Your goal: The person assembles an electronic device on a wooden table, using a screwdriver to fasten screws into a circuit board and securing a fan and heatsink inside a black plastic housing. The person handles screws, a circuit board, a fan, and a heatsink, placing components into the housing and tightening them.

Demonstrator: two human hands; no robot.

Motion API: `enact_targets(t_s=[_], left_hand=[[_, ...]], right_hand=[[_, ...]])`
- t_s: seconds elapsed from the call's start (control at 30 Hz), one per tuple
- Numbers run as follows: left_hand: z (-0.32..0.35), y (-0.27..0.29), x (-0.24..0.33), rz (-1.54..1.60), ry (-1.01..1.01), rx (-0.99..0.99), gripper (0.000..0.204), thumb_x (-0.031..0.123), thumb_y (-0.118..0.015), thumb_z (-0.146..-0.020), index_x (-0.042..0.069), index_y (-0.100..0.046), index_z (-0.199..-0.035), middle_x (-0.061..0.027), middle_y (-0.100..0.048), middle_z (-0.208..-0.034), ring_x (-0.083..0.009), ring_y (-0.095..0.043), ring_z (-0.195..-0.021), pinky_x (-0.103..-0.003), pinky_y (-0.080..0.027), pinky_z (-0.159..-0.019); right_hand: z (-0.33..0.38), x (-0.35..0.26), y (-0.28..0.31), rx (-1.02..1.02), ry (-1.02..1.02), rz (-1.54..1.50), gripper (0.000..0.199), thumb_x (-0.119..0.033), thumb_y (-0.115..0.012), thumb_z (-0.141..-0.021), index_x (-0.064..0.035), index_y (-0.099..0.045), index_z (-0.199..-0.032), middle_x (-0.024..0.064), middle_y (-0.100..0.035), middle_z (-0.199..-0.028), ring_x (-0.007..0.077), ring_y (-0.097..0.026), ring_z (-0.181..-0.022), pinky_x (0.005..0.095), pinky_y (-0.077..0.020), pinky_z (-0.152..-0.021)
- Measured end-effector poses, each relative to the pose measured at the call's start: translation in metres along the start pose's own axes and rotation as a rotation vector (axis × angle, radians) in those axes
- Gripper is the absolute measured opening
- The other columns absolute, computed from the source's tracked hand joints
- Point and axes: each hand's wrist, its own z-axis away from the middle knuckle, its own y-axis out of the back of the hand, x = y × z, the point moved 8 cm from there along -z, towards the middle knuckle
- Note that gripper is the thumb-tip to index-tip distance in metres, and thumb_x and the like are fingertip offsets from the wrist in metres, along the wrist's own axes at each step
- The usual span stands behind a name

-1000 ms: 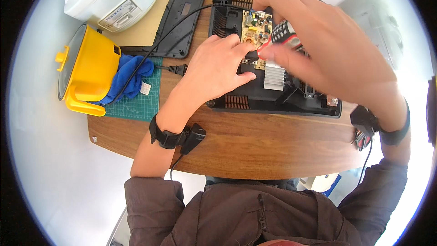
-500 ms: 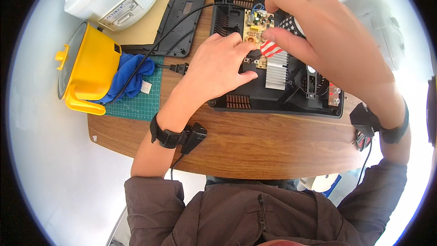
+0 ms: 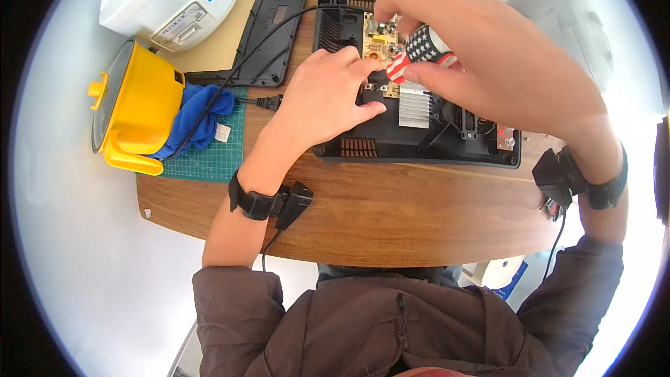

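My right hand (image 3: pixel 495 52) is closed around a screwdriver (image 3: pixel 423 47) with a stars-and-stripes handle in red, white and dark blue. It is tilted, its lower end toward the tan circuit board (image 3: pixel 377 40); the tip is hidden by my left fingers. My left hand (image 3: pixel 324 94) reaches over the board's left side, fingertips by the screwdriver's lower end and thumb spread apart. The board sits in an open black appliance housing (image 3: pixel 412 150), beside a silver finned heat sink (image 3: pixel 416 106) and a black fan (image 3: pixel 460 120). A small board (image 3: pixel 505 138) lies in the near right corner.
A yellow pot (image 3: pixel 143 108) and blue cloth (image 3: pixel 197 115) rest on a green cutting mat (image 3: pixel 209 160) at left. Behind stand a white appliance (image 3: pixel 164 0) and a black panel (image 3: pixel 293 21) with a tan sheet. A black cable (image 3: pixel 244 59) crosses to the housing.
My right hand and the screwdriver have shifted left, and the handle now shows more of its starred part. My left hand stays at the board. The whole view has shifted slightly.
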Motion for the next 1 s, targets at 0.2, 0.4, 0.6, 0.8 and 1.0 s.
enact_targets(t_s=[0.2, 0.4, 0.6, 0.8, 1.0], left_hand=[[-0.003, -0.002, 0.002, -0.012, 0.003, -0.021, 0.047, 0.035, -0.086, -0.081, 0.011, -0.069, -0.117, -0.0045, -0.066, -0.101, -0.0314, -0.062, -0.093, -0.044, -0.051, -0.088], [0.002, 0.002, -0.001, -0.017, 0.008, -0.035, 0.052, 0.038, -0.083, -0.084, 0.013, -0.07, -0.127, -0.005, -0.066, -0.102, -0.029, -0.063, -0.093, -0.042, -0.052, -0.089], [-0.002, 0.001, 0.005, -0.019, -0.001, -0.055, 0.054, 0.039, -0.084, -0.083, 0.013, -0.07, -0.129, -0.0052, -0.066, -0.102, -0.0281, -0.064, -0.093, -0.041, -0.052, -0.091], [-0.006, 0.002, 0.01, 0.004, -0.053, -0.009, 0.053, 0.03, -0.087, -0.081, 0.013, -0.07, -0.128, -0.0014, -0.062, -0.093, -0.022, -0.06, -0.081, -0.038, -0.049, -0.083], [-0.007, 0.004, 0.01, -0.009, 0.031, -0.065, 0.053, 0.032, -0.089, -0.079, 0.013, -0.072, -0.126, -0.0009, -0.063, -0.093, -0.0239, -0.062, -0.087, -0.038, -0.05, -0.082]], right_hand=[[0.002, 0.019, -0.003, -0.036, -0.338, 0.095, 0.032, -0.029, -0.074, -0.1, -0.0049, -0.063, -0.116, 0.0128, -0.068, -0.078, 0.025, -0.066, -0.066, 0.0361, -0.0489, -0.059], [0.006, 0.01, 0.048, -0.157, -0.54, -0.134, 0.026, -0.03, -0.065, -0.106, -0.0048, -0.065, -0.114, 0.0078, -0.068, -0.083, 0.0146, -0.062, -0.064, 0.0285, -0.0466, -0.054], [0.123, 0.074, 0.08, 0.749, -0.497, -0.411, 0.047, -0.035, -0.066, -0.107, 0.0044, -0.063, -0.132, 0.0138, -0.073, -0.104, 0.0171, -0.073, -0.084, 0.0278, -0.0581, -0.072], [0.246, 0.13, 0.023, 1.223, -0.805, -0.882, 0.052, -0.038, -0.059, -0.111, 0.0077, -0.06, -0.136, 0.0124, -0.073, -0.105, 0.0139, -0.067, -0.076, 0.0255, -0.0536, -0.072], [0.308, 0.145, -0.019, 1.402, -0.838, -1.143, 0.051, -0.042, -0.057, -0.111, 0.0033, -0.059, -0.136, 0.008, -0.07, -0.107, 0.0104, -0.061, -0.079, 0.0224, -0.0489, -0.067]])
